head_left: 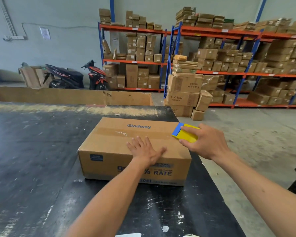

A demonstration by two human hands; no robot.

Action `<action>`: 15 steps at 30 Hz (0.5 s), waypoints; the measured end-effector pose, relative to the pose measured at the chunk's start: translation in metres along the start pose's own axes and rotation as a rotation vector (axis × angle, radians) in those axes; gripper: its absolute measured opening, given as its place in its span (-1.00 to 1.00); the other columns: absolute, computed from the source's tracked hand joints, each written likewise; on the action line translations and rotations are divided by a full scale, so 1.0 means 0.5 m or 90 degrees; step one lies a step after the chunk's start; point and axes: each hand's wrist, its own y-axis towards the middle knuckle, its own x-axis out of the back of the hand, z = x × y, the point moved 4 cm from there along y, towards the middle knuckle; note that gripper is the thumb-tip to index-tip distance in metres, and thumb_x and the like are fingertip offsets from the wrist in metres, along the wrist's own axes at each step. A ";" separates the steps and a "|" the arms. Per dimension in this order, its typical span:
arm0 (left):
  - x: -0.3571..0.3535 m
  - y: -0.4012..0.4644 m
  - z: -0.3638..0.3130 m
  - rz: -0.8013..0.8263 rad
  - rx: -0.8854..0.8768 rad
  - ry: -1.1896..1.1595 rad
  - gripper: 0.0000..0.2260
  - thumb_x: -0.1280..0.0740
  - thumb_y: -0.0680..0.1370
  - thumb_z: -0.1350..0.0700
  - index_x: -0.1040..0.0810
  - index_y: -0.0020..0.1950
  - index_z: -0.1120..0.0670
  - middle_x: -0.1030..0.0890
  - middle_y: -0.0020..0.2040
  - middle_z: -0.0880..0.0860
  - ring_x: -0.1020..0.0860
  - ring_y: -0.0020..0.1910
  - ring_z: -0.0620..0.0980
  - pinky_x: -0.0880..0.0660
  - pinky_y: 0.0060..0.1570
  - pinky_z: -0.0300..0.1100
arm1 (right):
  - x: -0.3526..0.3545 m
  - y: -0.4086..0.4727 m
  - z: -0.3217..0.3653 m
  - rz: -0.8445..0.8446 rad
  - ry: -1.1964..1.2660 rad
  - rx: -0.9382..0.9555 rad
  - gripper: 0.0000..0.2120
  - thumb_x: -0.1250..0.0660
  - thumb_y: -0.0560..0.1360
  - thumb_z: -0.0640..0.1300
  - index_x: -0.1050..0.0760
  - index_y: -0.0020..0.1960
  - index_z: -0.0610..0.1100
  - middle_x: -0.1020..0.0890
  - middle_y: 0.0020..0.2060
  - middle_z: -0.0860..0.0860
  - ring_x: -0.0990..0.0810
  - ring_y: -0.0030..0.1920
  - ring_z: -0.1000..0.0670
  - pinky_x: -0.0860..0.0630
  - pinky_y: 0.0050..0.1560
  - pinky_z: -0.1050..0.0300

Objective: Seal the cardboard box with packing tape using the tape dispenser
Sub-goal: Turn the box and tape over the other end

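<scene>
A brown cardboard box (pixel 126 146) sits on a black, scratched counter (pixel 32 159), near its right edge. The box says "Glodway" on top. The flaps are shut, and a strip of clear packing tape (pixel 123 133) runs across the top. The tape is shiny and hard to see, so where it ends is not clear.

The left hand (pixel 145 151) lies flat on the top of the box, fingers spread, holding nothing. Its arm covers some of the words on the front of the box, so only bits like "RATE" can be read.

The right hand (pixel 207 142) is wrapped around a yellow and blue tape dispenser (pixel 184 133) at the right edge of the box top. The fingers hide part of the dispenser, and the roll inside cannot be seen.

Behind, shelves (pixel 212 33) hold many brown boxes, and a scooter (pixel 96 77) stands by the wall.
</scene>
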 end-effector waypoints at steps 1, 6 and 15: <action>-0.014 -0.003 -0.007 -0.010 0.007 0.003 0.05 0.28 0.34 -0.61 0.13 0.63 0.07 0.19 0.59 0.31 0.20 0.55 0.39 0.29 0.42 0.40 | -0.001 0.000 -0.001 -0.003 0.002 -0.002 -0.50 -0.29 0.42 0.41 -0.48 0.33 0.34 -0.39 -0.28 0.08 -0.53 -0.20 -0.06 -0.25 -0.30 0.13; -0.021 -0.002 0.005 -0.043 -0.030 0.037 0.03 0.30 0.36 -0.60 0.03 0.64 0.05 0.09 0.60 0.33 0.12 0.55 0.41 0.23 0.41 0.42 | -0.011 -0.007 -0.013 -0.016 0.030 -0.039 -0.50 -0.27 0.41 0.43 -0.48 0.31 0.35 -0.45 -0.27 0.07 -0.56 -0.16 -0.07 -0.33 -0.27 0.12; 0.009 0.002 0.111 -0.017 -0.209 0.077 -0.14 0.19 0.44 -0.55 -0.11 0.59 -0.08 -0.08 0.61 0.22 -0.08 0.54 0.27 0.03 0.49 0.25 | -0.013 -0.015 -0.011 -0.023 0.107 -0.073 -0.51 -0.31 0.42 0.39 -0.49 0.33 0.32 -0.48 -0.25 0.05 -0.52 -0.16 -0.07 -0.33 -0.22 0.11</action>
